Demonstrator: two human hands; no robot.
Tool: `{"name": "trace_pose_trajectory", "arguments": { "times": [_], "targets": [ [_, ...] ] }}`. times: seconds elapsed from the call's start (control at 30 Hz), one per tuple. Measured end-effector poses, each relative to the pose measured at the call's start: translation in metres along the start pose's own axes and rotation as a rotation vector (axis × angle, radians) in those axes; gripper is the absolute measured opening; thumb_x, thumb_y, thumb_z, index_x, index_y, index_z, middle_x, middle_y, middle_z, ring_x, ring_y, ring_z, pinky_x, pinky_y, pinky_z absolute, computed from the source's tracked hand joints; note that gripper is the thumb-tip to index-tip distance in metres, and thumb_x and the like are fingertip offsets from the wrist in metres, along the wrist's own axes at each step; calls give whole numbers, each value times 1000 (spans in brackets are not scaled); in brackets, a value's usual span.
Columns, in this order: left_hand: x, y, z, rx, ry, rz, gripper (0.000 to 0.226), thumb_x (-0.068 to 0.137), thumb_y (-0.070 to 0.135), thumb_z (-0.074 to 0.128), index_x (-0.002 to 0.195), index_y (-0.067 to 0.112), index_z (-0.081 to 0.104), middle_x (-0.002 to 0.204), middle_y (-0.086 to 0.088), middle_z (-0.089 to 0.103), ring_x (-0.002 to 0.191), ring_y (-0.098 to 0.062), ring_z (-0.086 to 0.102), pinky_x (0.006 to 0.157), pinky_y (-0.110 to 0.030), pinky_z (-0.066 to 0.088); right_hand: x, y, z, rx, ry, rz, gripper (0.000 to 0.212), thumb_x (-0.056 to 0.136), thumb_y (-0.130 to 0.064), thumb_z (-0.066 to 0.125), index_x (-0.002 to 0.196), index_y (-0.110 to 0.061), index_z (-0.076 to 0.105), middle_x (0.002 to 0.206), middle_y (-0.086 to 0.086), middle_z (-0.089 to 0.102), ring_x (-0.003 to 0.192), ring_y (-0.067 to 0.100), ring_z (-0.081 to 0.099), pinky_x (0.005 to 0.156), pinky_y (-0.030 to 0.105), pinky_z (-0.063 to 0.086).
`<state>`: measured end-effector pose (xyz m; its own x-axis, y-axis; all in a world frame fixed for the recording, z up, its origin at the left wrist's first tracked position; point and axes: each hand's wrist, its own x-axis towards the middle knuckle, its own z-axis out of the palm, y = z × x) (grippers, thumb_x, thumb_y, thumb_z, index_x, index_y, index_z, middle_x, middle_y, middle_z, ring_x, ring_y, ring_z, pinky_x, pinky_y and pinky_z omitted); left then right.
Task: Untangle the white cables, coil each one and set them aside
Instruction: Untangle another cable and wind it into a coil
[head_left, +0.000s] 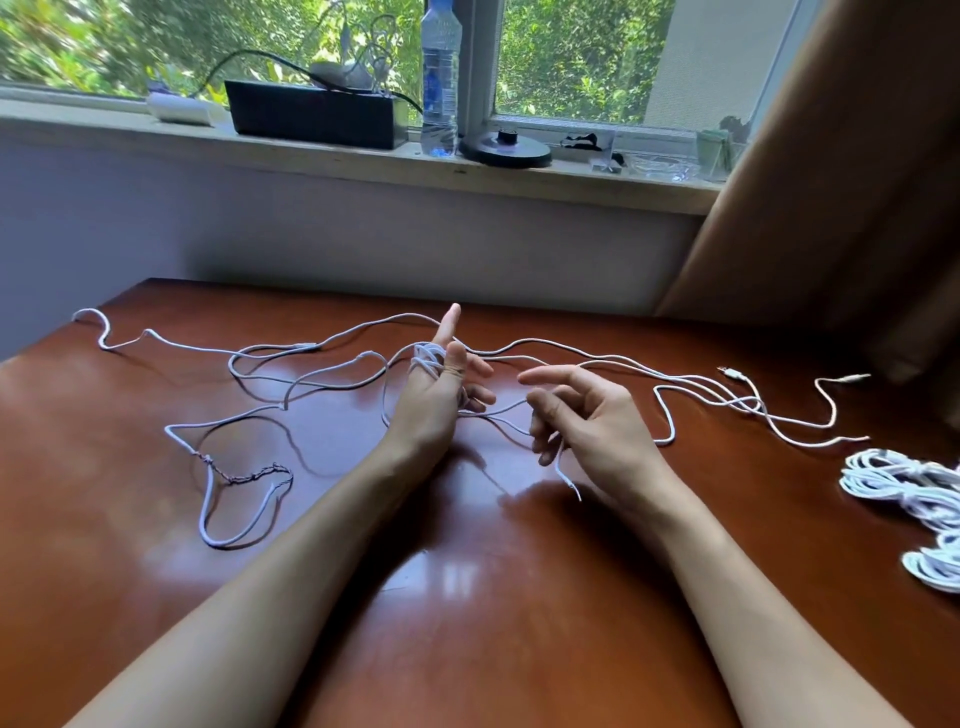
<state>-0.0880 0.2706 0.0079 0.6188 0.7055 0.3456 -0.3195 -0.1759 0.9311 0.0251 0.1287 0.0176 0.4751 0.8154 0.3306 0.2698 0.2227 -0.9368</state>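
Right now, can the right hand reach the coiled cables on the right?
Probably yes: only flat cable lies between the right hand and the coiled cables, though it holds a cable end.

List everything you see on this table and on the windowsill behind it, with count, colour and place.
table: one, glossy reddish-brown, below the window
loose white cables: several tangled strands, white, spread across the table
coiled cables: two, white, table's right edge
water bottle: one, clear, windowsill
box: one, black, windowsill left of bottle
round base: one, black, windowsill right of bottle
curtain: one, brown, right
left hand: one, cable wound round its fingers
right hand: one, fingers curled round a cable end
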Motion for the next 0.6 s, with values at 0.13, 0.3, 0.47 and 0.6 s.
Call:
{"name": "trace_pose_trajectory", "arguments": {
  "times": [0.13,0.3,0.47,0.6],
  "targets": [
    [0,-1,-3,31,-6,-5,53,107,37,32,157,32,17,101,-17,60,69,-26,61,73,-37,49,1,-4,-2,109,-17,32,25,99,0,58,120,-11,64,86,14,66,57,19,56,48,34,53],
    [1,0,-6,121,-46,6,62,98,51,31,155,40,10,102,-22,67,63,-27,60,71,-37,48,0,-7,-1,246,-42,80,27,93,-14,62,120,-12,65,90,14,71,49,12,41,40,21,33],
    [1,-2,-3,154,-55,-20,63,104,58,23,160,32,12,76,-15,60,51,-16,46,50,-26,42,2,-6,-4,315,-80,133,26,105,-7,44,119,-9,66,70,8,54,43,6,22,44,20,17],
    [-1,3,4,42,-157,-188,94,85,82,7,158,26,23,63,-16,49,41,-9,35,42,-19,28,-1,-7,-2,117,-59,99,21,104,-11,52,114,-13,70,67,4,42,48,9,23,45,21,17]
  ]
}}
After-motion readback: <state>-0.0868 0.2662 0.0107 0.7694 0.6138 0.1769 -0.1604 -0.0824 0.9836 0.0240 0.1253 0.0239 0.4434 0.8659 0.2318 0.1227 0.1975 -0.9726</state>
